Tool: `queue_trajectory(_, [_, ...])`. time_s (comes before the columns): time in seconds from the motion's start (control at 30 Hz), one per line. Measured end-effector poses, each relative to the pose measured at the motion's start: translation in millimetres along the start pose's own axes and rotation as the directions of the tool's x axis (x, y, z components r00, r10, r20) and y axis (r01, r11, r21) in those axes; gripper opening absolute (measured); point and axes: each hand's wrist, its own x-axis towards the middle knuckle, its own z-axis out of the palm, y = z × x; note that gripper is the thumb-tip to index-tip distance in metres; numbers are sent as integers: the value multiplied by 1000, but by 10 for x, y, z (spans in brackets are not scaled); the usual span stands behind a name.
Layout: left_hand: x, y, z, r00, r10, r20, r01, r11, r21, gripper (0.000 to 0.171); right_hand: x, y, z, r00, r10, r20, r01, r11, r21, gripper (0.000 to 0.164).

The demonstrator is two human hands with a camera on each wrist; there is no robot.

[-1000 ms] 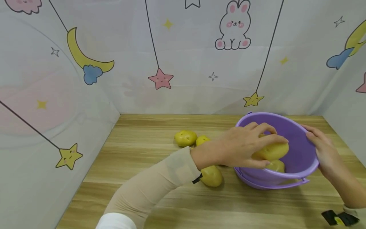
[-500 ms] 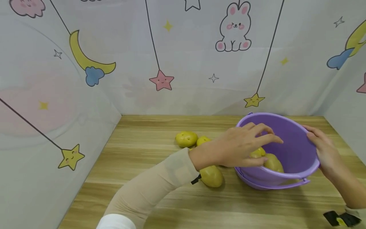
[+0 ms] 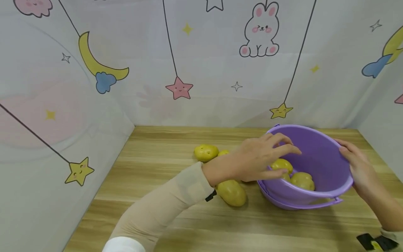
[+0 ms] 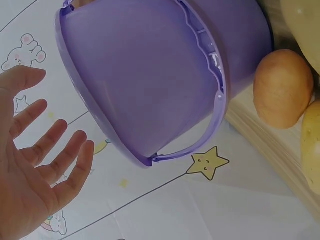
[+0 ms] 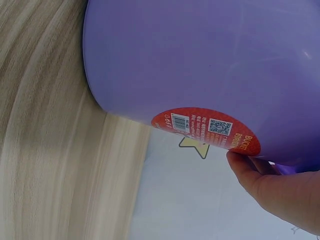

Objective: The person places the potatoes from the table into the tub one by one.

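The purple bucket (image 3: pixel 327 164) leans toward the person, its mouth facing up and forward. My right hand (image 3: pixel 360 164) grips its rim at the right, with the fingers against the outer wall near a red label (image 5: pixel 210 127) in the right wrist view. Over the rim's left side hovers my left hand (image 3: pixel 261 155), fingers spread and nothing in them; the left wrist view shows the same hand (image 4: pixel 42 165) apart from the wall. Inside the bucket lie a yellow potato (image 3: pixel 282 165) and a paler potato (image 3: pixel 303 181), with part of another beside them.
On the wooden table (image 3: pixel 157 182), left of the bucket, lie a yellow potato (image 3: pixel 205 153), a larger potato (image 3: pixel 232 193) and others half hidden by the left arm. A brownish round potato (image 4: pixel 283 89) sits near the bucket's base. A printed cloth (image 3: pixel 207 105) stands behind.
My left hand let go of a potato, which dropped into the bucket, and has drawn back slightly to the left. My right hand keeps its grip on the rim.
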Motion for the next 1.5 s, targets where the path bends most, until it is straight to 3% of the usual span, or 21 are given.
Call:
queue_trajectory(0.3, [-171,-112,-37,995,-95,14,96,994,-56,44,-4,6,10,1000,7,-1,-7,1000,4,43])
queue_trajectory(1.0, [-502,-349,-3,987,-162,13,162,984,-72,46,-4,3,6,1000,8,-5,-8,999,31,43])
queue_trajectory(1.5, [-804,-474,82,959,-274,79,279,957,-75,43,-6,-4,8,1000,5,-24,-6,1000,-3,44])
